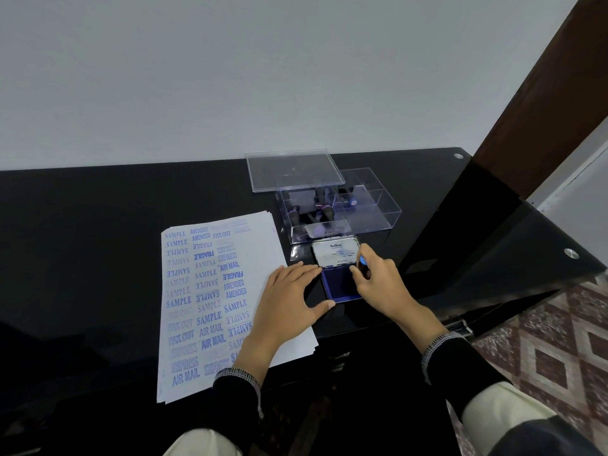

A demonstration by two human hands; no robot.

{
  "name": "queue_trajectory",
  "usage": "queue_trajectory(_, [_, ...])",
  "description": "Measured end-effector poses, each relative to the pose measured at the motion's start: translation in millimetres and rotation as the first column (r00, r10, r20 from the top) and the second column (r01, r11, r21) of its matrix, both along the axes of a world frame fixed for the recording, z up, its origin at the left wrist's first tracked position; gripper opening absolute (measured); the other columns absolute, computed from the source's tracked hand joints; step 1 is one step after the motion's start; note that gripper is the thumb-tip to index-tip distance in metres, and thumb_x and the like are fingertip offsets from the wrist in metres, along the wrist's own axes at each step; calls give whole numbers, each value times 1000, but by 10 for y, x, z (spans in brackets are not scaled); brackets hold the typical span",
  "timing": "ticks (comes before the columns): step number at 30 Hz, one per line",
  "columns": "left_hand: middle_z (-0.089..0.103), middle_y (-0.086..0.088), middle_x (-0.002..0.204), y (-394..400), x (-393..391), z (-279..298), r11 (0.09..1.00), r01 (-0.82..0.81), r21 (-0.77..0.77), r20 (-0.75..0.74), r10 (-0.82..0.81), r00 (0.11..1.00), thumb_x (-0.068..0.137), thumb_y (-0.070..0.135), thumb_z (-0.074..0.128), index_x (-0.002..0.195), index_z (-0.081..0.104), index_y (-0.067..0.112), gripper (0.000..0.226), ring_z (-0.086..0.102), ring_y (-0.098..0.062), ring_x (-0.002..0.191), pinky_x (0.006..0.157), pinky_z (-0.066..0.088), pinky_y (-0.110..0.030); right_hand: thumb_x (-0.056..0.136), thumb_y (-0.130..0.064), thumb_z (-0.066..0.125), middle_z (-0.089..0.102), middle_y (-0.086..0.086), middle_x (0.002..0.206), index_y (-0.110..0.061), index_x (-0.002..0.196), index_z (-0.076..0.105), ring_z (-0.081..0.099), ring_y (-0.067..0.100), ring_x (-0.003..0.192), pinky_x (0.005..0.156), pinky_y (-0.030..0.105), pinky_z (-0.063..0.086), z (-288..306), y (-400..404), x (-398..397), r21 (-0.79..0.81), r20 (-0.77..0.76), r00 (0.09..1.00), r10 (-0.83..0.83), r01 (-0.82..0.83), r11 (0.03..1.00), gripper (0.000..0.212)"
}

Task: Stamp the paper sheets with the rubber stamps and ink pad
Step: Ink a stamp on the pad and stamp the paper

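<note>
I see the ink pad point(340, 284) lying open on the black glass table point(98, 225), just right of the paper sheets point(210, 301), its blue pad facing up and its lid point(335, 254) tilted back with a white printed label showing. My right hand point(378, 284) has its fingers curled round a rubber stamp point(363, 263), which I hold over the pad's right side; only a blue tip and a bit of dark body show between the fingers, and I cannot tell whether the stamp touches the ink. My left hand point(289, 297) lies flat, fingers straight and slightly spread, its palm on the right edge of the sheets, its fingertips at the pad's far left corner and its thumb against the near left corner. The top sheet is covered with blue impressions such as SAMPLE, FRAGILE, AIR MAIL and EXPRESS.

Just behind the pad stands a clear plastic box point(375, 209) with a divider; several dark-handled stamps point(316, 212) lie in its left part and one more point(351, 199) sits just right of the divider. The box's clear lid point(292, 169) rests against its far left rim.
</note>
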State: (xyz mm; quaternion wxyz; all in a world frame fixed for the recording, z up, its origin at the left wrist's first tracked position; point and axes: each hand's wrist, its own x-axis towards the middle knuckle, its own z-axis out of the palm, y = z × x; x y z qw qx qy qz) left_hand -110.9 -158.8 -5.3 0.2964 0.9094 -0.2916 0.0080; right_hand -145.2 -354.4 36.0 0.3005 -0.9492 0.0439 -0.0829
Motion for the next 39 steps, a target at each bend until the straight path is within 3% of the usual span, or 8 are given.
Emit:
queue_trajectory(7, [38, 18, 148, -1, -2, 6, 1000, -2, 6, 5, 2, 1000, 85, 66, 52, 145, 37, 34, 70, 20, -3, 141, 116, 4, -25, 95, -10, 55, 43, -15, 57, -23, 82, 37, 52, -2, 52, 45, 10, 35, -18, 83, -170, 89, 90, 995, -34, 26, 996, 25])
queue_trajectory(12, [37, 18, 149, 9, -5, 28, 1000, 6, 6, -8, -6, 1000, 85, 66, 52, 145, 36, 34, 70, 20, -2, 141, 116, 4, -25, 95, -19, 56, 53, 3, 62, -13, 82, 43, 44, 7, 50, 48, 20, 36, 50, -51, -47, 280, 26, 981, -193, 179, 943, 20])
queue_trajectory(20, [39, 18, 147, 10, 3, 22, 999, 26, -21, -30, -27, 999, 85, 63, 55, 144, 38, 33, 68, 21, -3, 141, 117, 5, -26, 96, -17, 53, 52, 5, 63, -15, 85, 37, 48, 19, 52, 50, 34, 40, -1, 8, 67, 96, -7, 991, -132, 132, 987, 19])
queue_trajectory(24, [54, 16, 128, 9, 21, 85, 938, -83, -337, -201, 14, 979, 90, 41, 62, 126, 59, 30, 38, 44, 1, 122, 112, 31, -27, 96, -16, 50, 56, 6, 65, -20, 89, 29, 50, 25, 53, 47, 37, 38, -10, 78, 63, -140, 2, 997, -72, 72, 987, 23])
queue_trajectory(29, [64, 13, 103, 151, 145, 331, 713, -355, -605, -334, 178, 926, 97, 17, 54, 100, 63, 31, 17, 55, 13, 96, 88, 43, -6, 96, -15, 51, 54, 7, 65, -18, 88, 30, 48, 24, 54, 47, 33, 34, 20, 40, 103, -113, -42, 998, -49, 44, 993, 22])
queue_trajectory(33, [64, 5, 113, 409, 334, 382, 678, -533, -507, -330, 418, 846, 98, 15, 52, 108, 66, 20, 18, 55, -1, 101, 82, 40, -7, 95, -15, 51, 52, 4, 66, -18, 89, 31, 49, 25, 58, 50, 34, 34, 14, 33, 144, -106, -72, 996, -58, 50, 993, 21])
queue_trajectory(36, [59, -2, 124, 701, 446, 309, 672, -667, -321, -196, 642, 741, 95, 16, 55, 115, 64, 18, 23, 51, -19, 117, 95, 43, -32, 97, -15, 50, 56, 1, 71, -21, 89, 30, 53, 22, 58, 45, 26, 34, -55, 81, 43, -64, 2, 997, -74, 74, 995, 22])
queue_trajectory(39, [43, -11, 144, 964, 544, 240, 665, -747, -8, -103, 742, 662, 89, 38, 61, 132, 53, 15, 50, 27, -32, 138, 115, 18, -53, 97, -17, 50, 59, 1, 75, -22, 90, 31, 56, 22, 60, 47, 26, 36, -92, 98, 1, -33, 15, 995, -94, 95, 995, 21])
